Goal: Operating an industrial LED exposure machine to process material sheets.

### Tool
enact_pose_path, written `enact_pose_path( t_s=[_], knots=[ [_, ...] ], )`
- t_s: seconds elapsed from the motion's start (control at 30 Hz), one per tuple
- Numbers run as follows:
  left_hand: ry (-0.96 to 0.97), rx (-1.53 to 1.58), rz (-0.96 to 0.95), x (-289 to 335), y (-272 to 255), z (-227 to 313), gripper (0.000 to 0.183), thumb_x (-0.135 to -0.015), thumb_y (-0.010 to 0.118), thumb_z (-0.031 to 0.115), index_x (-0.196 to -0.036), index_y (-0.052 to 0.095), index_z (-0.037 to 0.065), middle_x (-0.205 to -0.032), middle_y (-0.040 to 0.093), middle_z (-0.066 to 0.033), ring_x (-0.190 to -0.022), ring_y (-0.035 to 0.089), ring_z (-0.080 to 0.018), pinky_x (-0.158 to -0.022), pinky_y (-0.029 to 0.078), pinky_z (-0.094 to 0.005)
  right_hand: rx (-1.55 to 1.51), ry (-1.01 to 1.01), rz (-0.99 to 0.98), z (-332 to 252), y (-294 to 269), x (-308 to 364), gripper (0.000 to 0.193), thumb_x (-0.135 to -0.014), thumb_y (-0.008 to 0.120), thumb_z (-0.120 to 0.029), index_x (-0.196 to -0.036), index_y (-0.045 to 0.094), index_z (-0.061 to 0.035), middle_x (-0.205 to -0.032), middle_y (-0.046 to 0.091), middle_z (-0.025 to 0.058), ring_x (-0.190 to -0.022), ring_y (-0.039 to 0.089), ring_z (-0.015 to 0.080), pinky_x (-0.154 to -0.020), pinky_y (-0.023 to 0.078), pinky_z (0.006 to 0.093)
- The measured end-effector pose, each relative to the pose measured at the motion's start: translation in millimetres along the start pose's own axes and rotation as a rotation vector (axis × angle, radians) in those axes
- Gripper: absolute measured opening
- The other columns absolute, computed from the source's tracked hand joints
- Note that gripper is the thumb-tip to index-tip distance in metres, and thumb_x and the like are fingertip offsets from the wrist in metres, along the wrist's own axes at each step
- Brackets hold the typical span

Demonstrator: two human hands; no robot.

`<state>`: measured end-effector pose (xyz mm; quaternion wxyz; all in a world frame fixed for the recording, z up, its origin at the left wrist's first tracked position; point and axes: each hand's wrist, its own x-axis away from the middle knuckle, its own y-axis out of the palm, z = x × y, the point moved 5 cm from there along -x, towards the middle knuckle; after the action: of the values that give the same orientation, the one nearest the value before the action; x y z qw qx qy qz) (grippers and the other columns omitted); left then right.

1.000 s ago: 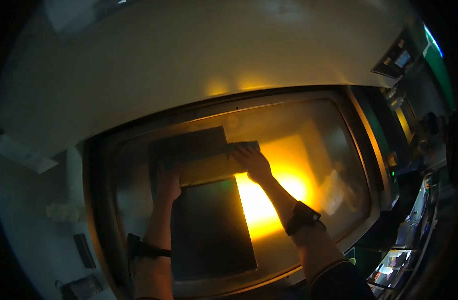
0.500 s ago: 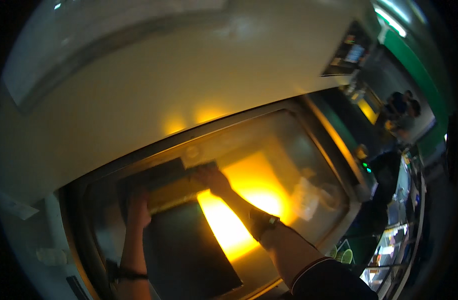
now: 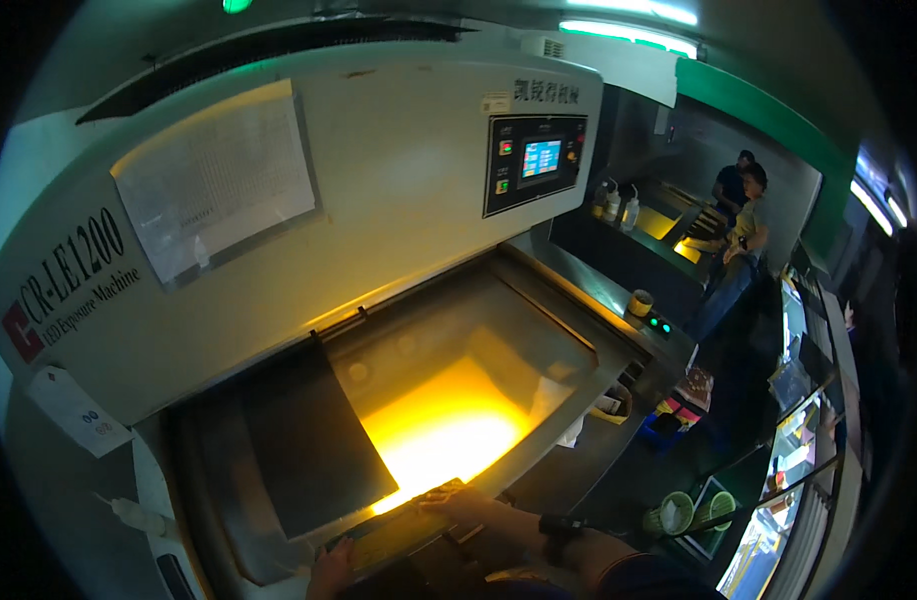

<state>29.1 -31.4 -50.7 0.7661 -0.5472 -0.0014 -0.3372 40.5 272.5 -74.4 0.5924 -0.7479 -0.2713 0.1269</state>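
Note:
My left hand (image 3: pixel 331 570) is at the lower edge of the view, with its fingers at the left end of a flat yellowish-grey panel (image 3: pixel 404 535). My right hand (image 3: pixel 469 505) grips the panel's other end, fingers over its upper edge. The panel is in front of the near edge of a glass-topped bed (image 3: pixel 569 370), low and close to my body. On the bed lies a dark rectangular sheet (image 3: pixel 309 440). Bright yellow light (image 3: pixel 449 430) shines up through the glass to its right. The panel's lower side is hidden in shadow.
A pale machine hood (image 3: pixel 399 170) rises behind the bed, with a control panel (image 3: pixel 534 165). A small round container (image 3: pixel 641 303) stands right of the bed. Green baskets (image 3: pixel 671 515) sit at the lower right. Two people (image 3: pixel 744 205) are at another lit table.
Both hands have drawn the panel from over the dark sheet toward me, to the bed's near edge. The view has shifted, showing more of the hood and room.

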Motion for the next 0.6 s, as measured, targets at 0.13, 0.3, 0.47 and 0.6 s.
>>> enact_pose_path(
  t_s=[0.13, 0.3, 0.47, 0.6],
  knots=[
    [0.137, -0.216, 0.289, 15.8, -12.3, 39.5, 0.067, -0.073, 0.062, 0.007, -0.137, 0.044, 0.008, -0.143, 0.038, -0.0196, -0.127, 0.039, -0.0389, -0.108, 0.03, -0.0475, 0.141, 0.26, 0.236, -15.9, -47.6, 42.5, 0.066, -0.077, 0.061, -0.007, -0.139, 0.04, -0.0164, -0.147, 0.033, 0.0108, -0.136, 0.033, 0.0274, -0.109, 0.028, 0.0522],
    [0.209, -0.169, 0.453, 33.8, 54.5, 62.1, 0.067, -0.069, 0.064, 0.005, -0.134, 0.047, 0.008, -0.142, 0.039, -0.0158, -0.118, 0.045, -0.0376, -0.101, 0.037, -0.0471, -0.038, 0.56, 0.292, -38.9, 12.0, 185.5, 0.075, -0.083, 0.064, -0.024, -0.147, 0.025, -0.0193, -0.152, 0.02, 0.0149, -0.14, 0.024, 0.0346, -0.11, 0.025, 0.0547],
    [0.106, 0.109, 0.068, -20.9, 198.9, 8.4, 0.04, -0.08, 0.061, 0.013, -0.12, 0.058, 0.011, -0.122, 0.057, -0.002, -0.104, 0.055, -0.0233, -0.084, 0.047, -0.0387, -0.562, 1.08, 0.014, -94.1, 108.8, 326.2, 0.093, -0.081, 0.066, -0.037, -0.15, 0.009, -0.0134, -0.154, 0.003, 0.0229, -0.134, 0.031, 0.0438, -0.108, 0.031, 0.047],
    [0.086, -0.097, 0.138, -25.5, 222.6, 22.6, 0.041, -0.08, 0.062, 0.023, -0.119, 0.06, 0.01, -0.119, 0.059, -0.0052, -0.1, 0.057, -0.0251, -0.081, 0.048, -0.0388, -0.333, 1.089, 0.188, -142.3, 198.5, 410.1, 0.072, -0.084, 0.062, -0.035, -0.145, 0.03, -0.0138, -0.145, 0.033, 0.0162, -0.125, 0.044, 0.0369, -0.096, 0.042, 0.0466]
  ],
)
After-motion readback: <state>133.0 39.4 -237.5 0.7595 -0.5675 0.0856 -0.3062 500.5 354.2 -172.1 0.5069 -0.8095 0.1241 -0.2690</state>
